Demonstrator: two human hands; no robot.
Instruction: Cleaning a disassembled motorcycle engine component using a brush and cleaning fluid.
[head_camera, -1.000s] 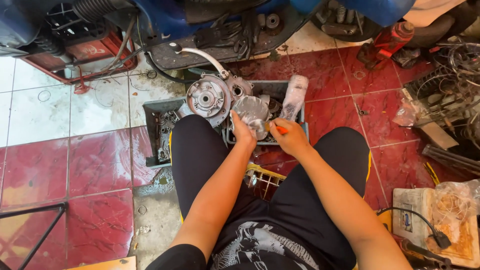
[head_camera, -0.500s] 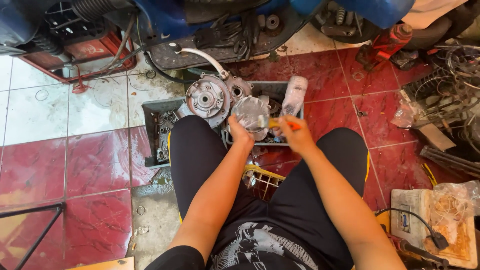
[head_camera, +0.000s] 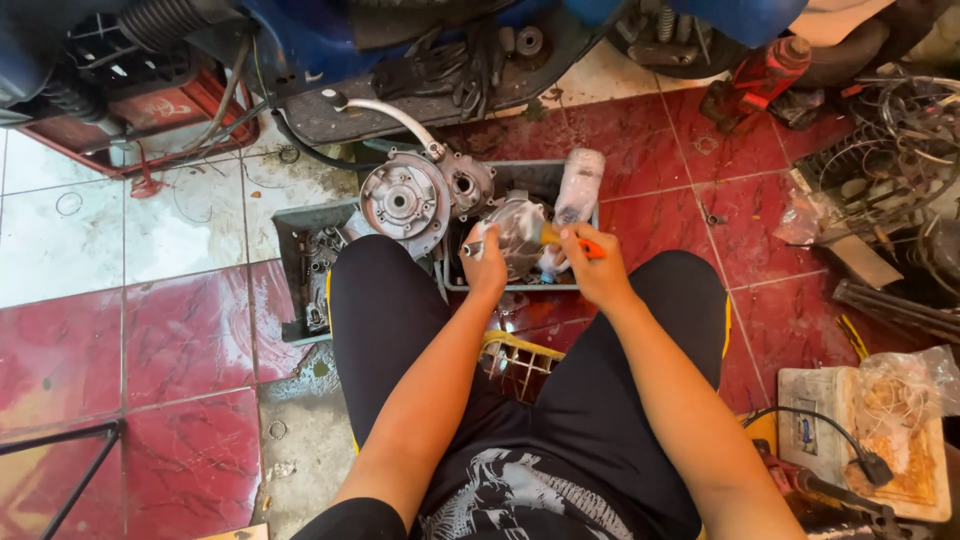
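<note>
The left hand (head_camera: 487, 268) grips a small metal part (head_camera: 519, 238) over the tray's (head_camera: 520, 176) near edge. The right hand (head_camera: 592, 268) pinches an orange-handled tool (head_camera: 572, 241) — its long axis running leftward into the part, just beside both hands.

Wet red-and-white tiled floor (head_camera: 150, 340) — cluttered

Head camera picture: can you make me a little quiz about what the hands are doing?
1. True or false: the right hand holds an orange-handled tool.
2. What colour is the tray under the hands? A green, B grey, C yellow.
3. What is the left hand holding onto?

Key: 1 true. 2 B. 3 A silvery metal part, over the tray beside the round engine cover.
</note>
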